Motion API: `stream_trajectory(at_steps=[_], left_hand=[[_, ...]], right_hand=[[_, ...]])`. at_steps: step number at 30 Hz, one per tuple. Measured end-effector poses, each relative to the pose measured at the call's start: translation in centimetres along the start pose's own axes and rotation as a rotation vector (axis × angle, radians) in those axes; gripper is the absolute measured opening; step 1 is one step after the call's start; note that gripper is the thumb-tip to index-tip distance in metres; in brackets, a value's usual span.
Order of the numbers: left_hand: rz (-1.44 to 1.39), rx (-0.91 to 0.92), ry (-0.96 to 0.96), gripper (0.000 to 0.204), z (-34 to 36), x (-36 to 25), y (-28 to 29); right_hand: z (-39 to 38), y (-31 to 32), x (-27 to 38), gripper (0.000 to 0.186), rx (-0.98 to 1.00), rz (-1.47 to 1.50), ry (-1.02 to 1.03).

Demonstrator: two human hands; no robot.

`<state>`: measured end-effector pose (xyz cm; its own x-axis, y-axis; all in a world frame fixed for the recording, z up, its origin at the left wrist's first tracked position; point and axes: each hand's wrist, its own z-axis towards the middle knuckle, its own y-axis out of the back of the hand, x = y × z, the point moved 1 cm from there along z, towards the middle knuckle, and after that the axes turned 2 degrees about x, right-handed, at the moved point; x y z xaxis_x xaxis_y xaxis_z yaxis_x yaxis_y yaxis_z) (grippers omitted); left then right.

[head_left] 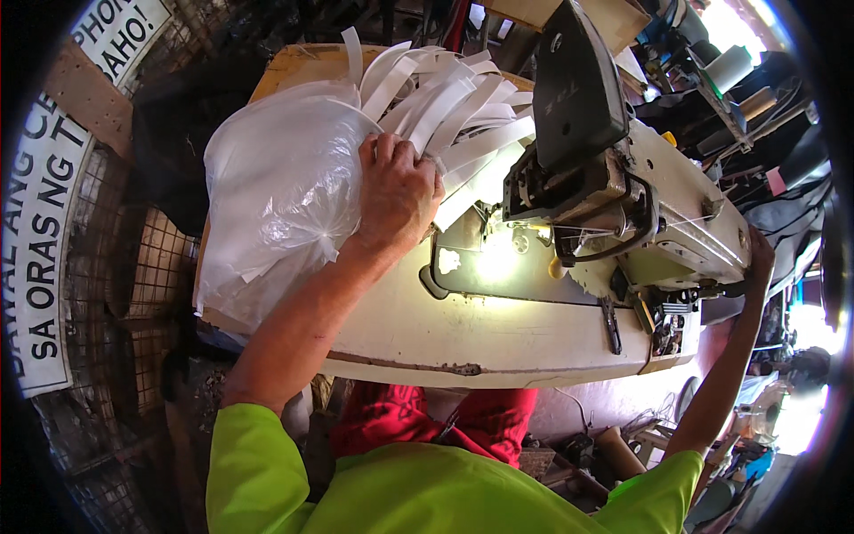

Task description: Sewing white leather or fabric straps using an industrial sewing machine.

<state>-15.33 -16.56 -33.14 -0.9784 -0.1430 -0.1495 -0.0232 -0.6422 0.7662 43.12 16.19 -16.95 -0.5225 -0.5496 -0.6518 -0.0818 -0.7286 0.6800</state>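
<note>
My left hand has its fingers curled on white strips beside a translucent plastic bag full of white material. Just right of it stands an industrial sewing machine with a raised black cover and a lit needle area over a dark plate. My right hand reaches to the far right end of the machine head; its fingers are mostly hidden.
The pale worktable has a worn front edge over my legs. A wire mesh and a white sign stand at the left. Cluttered shelving with spools is at the upper right, and more equipment at the lower right.
</note>
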Motion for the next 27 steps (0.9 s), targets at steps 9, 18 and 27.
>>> stream_trajectory(at_steps=[9,18,27], left_hand=[[-0.015,0.065,0.024,0.019,-0.2,-0.3,0.3],[-0.239,-0.039,-0.233,0.034,-5.7,-3.5,6.2],[0.114,0.044,0.246,0.02,-13.4,5.1,15.9]], right_hand=[[-2.3,-2.8,-1.3,0.037,0.112,0.661,-0.885],[-1.0,10.1,18.3,0.031,-0.265,0.409,-0.695],[4.2,17.3,44.3,0.015,-0.014,1.353,-0.675]])
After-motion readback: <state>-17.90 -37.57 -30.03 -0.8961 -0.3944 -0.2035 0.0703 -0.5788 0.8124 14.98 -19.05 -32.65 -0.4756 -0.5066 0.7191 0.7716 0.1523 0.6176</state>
